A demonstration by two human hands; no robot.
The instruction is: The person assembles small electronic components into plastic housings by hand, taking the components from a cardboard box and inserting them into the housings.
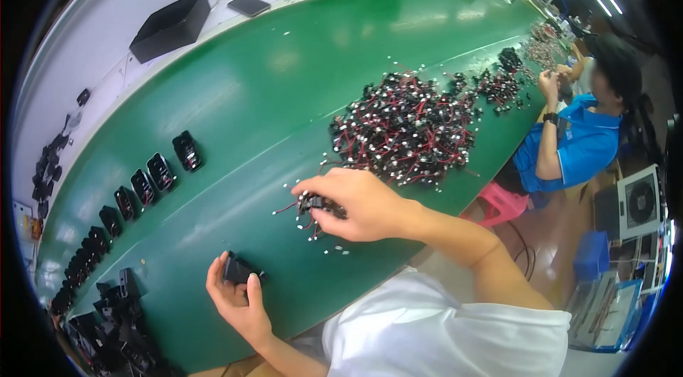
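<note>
My left hand [240, 300] is closed round a small black plastic housing [237, 268], thumb on one side and fingers on the other, low over the green table. Above and to the right, my right hand [364, 205] grips a small black part with red wires [324, 206] between thumb and fingers. White connectors dangle from its wires. How many pieces the right hand holds I cannot tell. Just beyond this hand lies a large heap of black parts with red wires and white connectors [405, 128]. Several small white bits [337, 250] are on the table below the right hand.
A row of black housings with parts inside [162, 171] curves along the left of the green table [284, 57]. More black housings [117, 313] are piled at lower left. A black box [171, 25] stands on the back ledge. At right, a person in blue [580, 135] works beside smaller heaps.
</note>
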